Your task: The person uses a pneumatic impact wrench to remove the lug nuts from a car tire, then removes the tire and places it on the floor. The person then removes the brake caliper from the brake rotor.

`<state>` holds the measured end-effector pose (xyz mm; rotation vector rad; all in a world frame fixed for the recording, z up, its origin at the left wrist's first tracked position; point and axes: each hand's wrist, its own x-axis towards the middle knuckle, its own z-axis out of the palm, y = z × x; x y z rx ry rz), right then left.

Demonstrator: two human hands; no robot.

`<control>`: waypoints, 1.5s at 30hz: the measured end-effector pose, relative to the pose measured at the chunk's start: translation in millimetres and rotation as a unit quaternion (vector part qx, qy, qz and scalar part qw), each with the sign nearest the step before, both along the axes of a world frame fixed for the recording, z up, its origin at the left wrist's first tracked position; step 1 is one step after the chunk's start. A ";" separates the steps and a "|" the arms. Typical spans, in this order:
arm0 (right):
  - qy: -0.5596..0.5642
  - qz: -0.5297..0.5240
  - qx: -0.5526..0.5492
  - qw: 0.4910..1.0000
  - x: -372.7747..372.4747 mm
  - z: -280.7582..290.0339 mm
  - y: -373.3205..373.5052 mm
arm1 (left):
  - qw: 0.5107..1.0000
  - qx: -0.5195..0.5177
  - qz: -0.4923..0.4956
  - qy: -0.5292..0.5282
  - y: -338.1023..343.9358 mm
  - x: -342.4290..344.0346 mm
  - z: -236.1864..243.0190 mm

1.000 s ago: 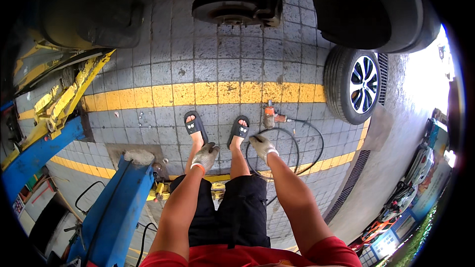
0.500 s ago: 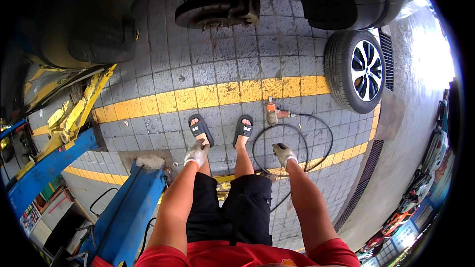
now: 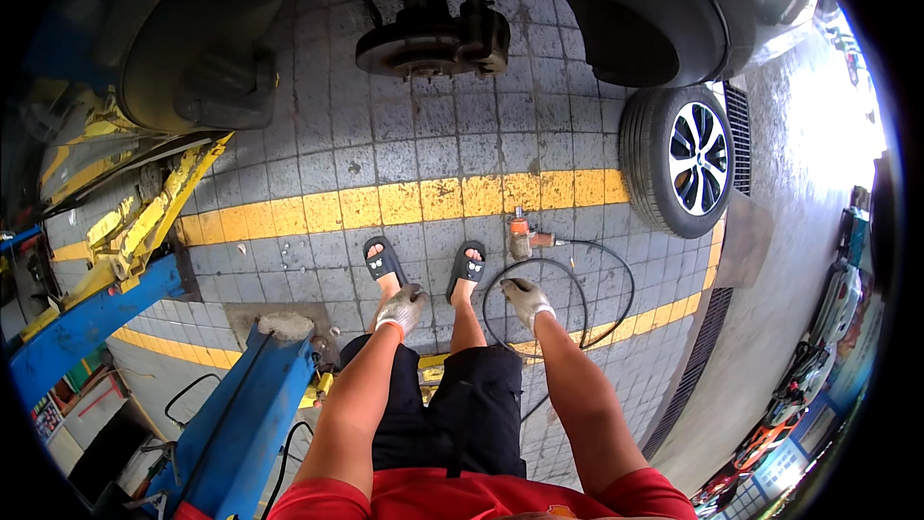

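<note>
Both gloved hands hang empty over the paved floor (image 3: pixel 318 149): the left hand (image 3: pixel 401 307) has its fingers loosely curled above the left sandal (image 3: pixel 384 259), and the right hand (image 3: pixel 526 299) has its fingers slack and slightly apart. Nearest the right hand, the orange impact wrench (image 3: pixel 525 234) lies just below the yellow stripe (image 3: pixel 423 200), its black hose (image 3: pixel 597 303) looping beside the right sandal (image 3: pixel 468 268). A loose wheel (image 3: pixel 679 160) stands at the stripe's right end, under the raised car (image 3: pixel 635 29).
</note>
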<state>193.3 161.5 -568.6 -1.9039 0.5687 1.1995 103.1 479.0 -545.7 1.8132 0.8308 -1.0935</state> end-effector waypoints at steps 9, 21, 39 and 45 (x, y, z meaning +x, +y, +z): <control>0.061 0.027 -0.035 0.997 -6.3 0.3 9.3 | 0.998 0.057 0.002 0.004 60.6 -11.4 -6.7; 0.008 0.037 0.014 0.999 11.7 4.5 84.2 | 0.995 0.060 0.067 0.047 106.7 -64.5 -37.6; 0.039 0.065 -0.020 0.997 -13.5 -13.4 99.8 | 0.996 0.035 0.069 0.035 120.2 -55.3 -18.9; 0.054 0.053 -0.013 0.997 -8.7 5.9 113.2 | 0.995 0.078 0.041 0.046 126.6 -55.6 -19.0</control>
